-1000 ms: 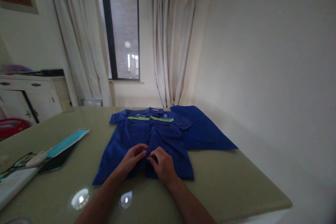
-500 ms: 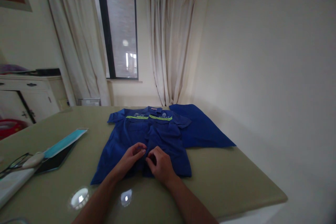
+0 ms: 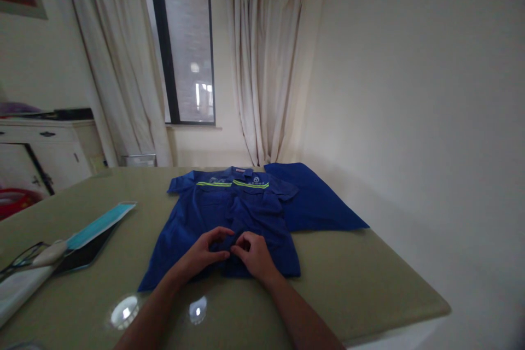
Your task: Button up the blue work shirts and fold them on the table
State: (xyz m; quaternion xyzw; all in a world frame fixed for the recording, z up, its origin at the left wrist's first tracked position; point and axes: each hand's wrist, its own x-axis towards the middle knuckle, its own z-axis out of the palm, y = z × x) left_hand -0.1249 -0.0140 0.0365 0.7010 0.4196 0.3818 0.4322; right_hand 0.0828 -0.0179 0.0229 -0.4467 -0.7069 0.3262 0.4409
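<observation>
A dark blue short-sleeved work shirt (image 3: 205, 208) lies spread front side up, its collar at the far end. Yellow-green stripes and pale printed marks cross its chest. Over the lower front opening, my left hand (image 3: 205, 249) has its thumb and forefinger apart, the fingertips close to the cloth. Right beside it, my right hand (image 3: 256, 256) is closed in a pinch on the shirt's front edge. The exact bit of cloth between those fingertips is too dark to make out.
A flat blue cloth (image 3: 320, 202) lies partly under the shirt's right sleeve. On the left of the glossy table (image 3: 353, 284) are a light blue face mask (image 3: 100, 225), a dark flat device (image 3: 88, 254), glasses (image 3: 24, 257) and a white object (image 3: 24, 290). A wall stands along the right.
My left thumb and forefinger have spread wider apart. My right hand has shifted slightly, staying at the shirt's front edge. The shirt's lower left corner has moved slightly outward.
</observation>
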